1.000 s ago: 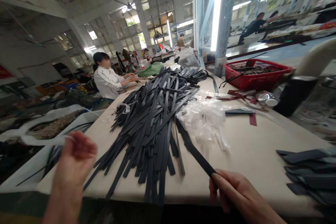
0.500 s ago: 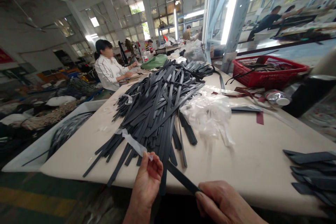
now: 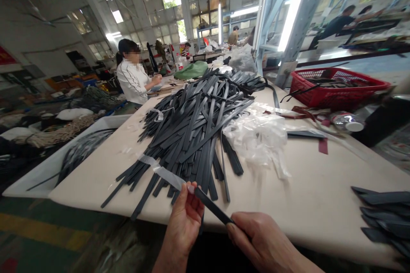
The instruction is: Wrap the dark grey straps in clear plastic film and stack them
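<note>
One white bin stands at the far left, beside the desk, and inside it there are long dark strips, lying bent along its length. To the right of it, behind the desk, a person in a white top holds the hands together in front. In the middle of the desk there is a big loose pile of dark strips; behind the pile are a green bag and a bottle with red label, which is too small to tell its content.

In front of the pile, the left hand is pinching the end of a clear tape, which extends over the pile's lower ends. A single dark strip has its one end at the left fingertips; I cannot tell if they touch it. The right hand is gripping the other end, over the front edge of the desk.

Farther right lies a heap of clear plastic. Then comes a red basket, with openwork sides, containing brown and dark strips. Before it a clear bottle lies sideways, white cap forward. Dark flat pieces are stacked at the right edge.
</note>
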`<state>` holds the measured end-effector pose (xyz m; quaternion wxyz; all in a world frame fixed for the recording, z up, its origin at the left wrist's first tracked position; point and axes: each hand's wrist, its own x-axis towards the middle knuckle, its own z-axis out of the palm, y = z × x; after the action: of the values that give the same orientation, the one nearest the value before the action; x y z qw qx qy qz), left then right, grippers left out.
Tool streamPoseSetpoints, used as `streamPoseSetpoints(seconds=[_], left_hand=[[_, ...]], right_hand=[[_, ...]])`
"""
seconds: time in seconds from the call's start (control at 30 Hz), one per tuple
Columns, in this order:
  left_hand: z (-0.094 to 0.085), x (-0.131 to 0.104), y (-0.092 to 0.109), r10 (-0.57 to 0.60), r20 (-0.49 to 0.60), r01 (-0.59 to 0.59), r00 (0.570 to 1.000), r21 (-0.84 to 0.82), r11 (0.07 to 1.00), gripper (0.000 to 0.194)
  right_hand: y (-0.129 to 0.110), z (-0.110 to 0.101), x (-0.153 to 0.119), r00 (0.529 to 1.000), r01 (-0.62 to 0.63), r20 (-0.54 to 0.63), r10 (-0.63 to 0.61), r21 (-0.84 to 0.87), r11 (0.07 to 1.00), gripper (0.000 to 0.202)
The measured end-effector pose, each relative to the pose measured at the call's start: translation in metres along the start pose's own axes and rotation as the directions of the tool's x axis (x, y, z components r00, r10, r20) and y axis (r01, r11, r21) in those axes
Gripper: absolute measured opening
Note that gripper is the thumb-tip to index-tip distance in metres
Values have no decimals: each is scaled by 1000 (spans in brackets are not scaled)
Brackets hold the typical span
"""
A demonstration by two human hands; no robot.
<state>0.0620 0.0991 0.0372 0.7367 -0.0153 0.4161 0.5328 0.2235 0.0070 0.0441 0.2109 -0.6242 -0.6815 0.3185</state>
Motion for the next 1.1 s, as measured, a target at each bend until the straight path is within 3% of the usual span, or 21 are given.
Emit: streamPoseSetpoints(seconds=[0.47, 0.73, 0.9, 1.0, 1.1], left_hand=[[-9, 8, -2, -56, 6, 56, 998, 6, 998, 20], [-17, 3, -14, -21, 35, 19, 999, 58, 998, 20], [-29, -3, -21, -12, 151, 1, 988, 71, 997, 4], [-33, -2, -3, 77, 60, -76, 995, -14, 997, 8], [-38, -5, 13, 140, 10, -139, 990, -52, 989, 7]], right_hand=[[12, 13, 2, 1000, 6, 9, -4, -114, 993, 35], [1, 11, 12, 1000, 6, -18, -9, -121, 993, 36], [-18, -1, 28, 995, 46, 84, -53, 85, 995, 39], [-16, -14, 20, 989, 9, 138, -49, 273, 962, 33], [-3, -17, 15, 989, -60, 149, 7, 349, 935, 49]])
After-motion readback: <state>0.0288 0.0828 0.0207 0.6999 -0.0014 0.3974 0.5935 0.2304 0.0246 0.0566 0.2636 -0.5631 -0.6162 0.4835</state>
